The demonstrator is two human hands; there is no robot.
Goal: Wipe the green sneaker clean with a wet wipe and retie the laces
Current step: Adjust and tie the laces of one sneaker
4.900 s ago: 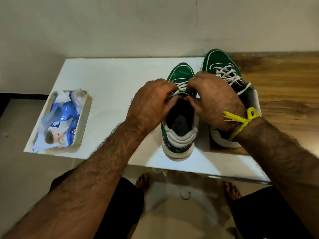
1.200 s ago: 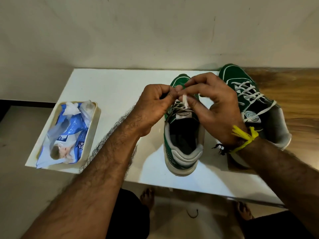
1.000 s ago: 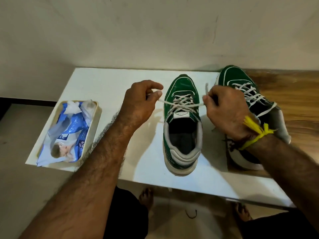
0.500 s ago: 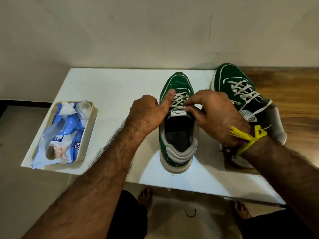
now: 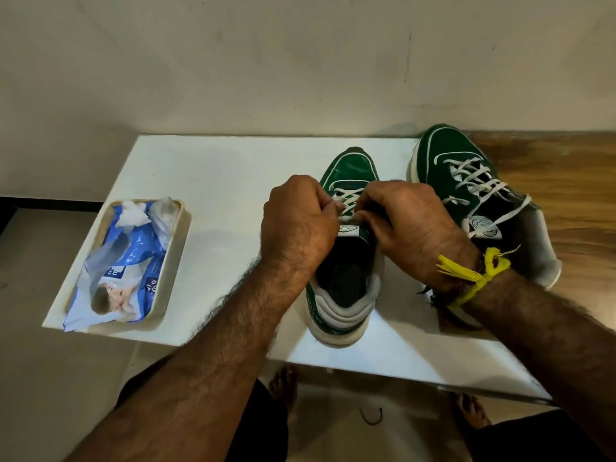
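Note:
A green sneaker (image 5: pixel 346 168) with white laces (image 5: pixel 346 200) stands on the white table (image 5: pixel 216 181), toe pointing away from me. My left hand (image 5: pixel 296 221) and my right hand (image 5: pixel 410 228) meet over its tongue, fingers curled, each pinching lace ends just above the white tongue label. The lace ends themselves are mostly hidden by my fingers. A blue wet wipe pack (image 5: pixel 123 265) lies in a cream tray (image 5: pixel 178 241) at the table's left edge, with a crumpled white wipe (image 5: pixel 133 213) on top.
A second green sneaker (image 5: pixel 466 181) stands to the right, half on a wooden surface (image 5: pixel 566 181), laces loose. A wall runs close behind the table. My bare feet (image 5: pixel 283 385) show on the floor below the table's front edge.
A second ago my hands were apart, pulling the laces taut sideways. They have come back together over the tongue and now pinch the laces close to the label.

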